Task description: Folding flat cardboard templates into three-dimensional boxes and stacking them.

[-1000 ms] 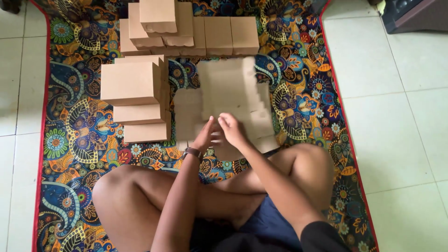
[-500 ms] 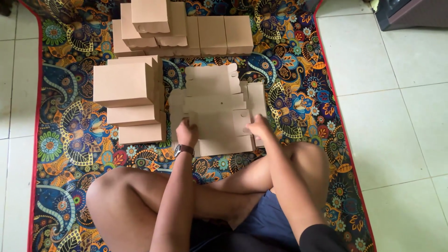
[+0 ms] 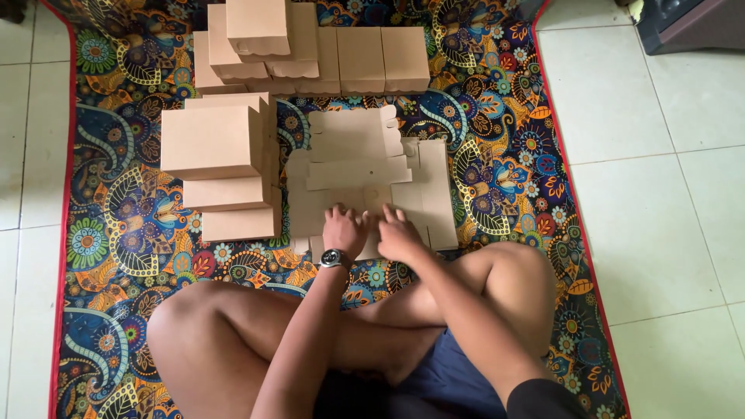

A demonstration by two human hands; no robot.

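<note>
Both the left hand [image 3: 344, 230] and right hand [image 3: 398, 234] pressed flat, fingers spread, on the unfolded brown cardboard blank [image 3: 365, 182], gripping nothing (plenty of finished brown cardboard boxes [image 3: 225, 167] stacked alongside, this one barely begun).

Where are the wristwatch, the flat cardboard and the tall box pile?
wristwatch [image 3: 334, 257], head view, on its dial.
flat cardboard [image 3: 353, 159], head view, on its middle panel.
tall box pile [image 3: 211, 141], head view, on the top box's lid.

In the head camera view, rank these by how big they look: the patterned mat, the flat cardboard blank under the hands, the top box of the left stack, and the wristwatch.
1. Patterned mat
2. Flat cardboard blank
3. Top box of the left stack, though it sits higher, nearer the camera, so it looks somewhat enlarged
4. Wristwatch on the left hand
</note>
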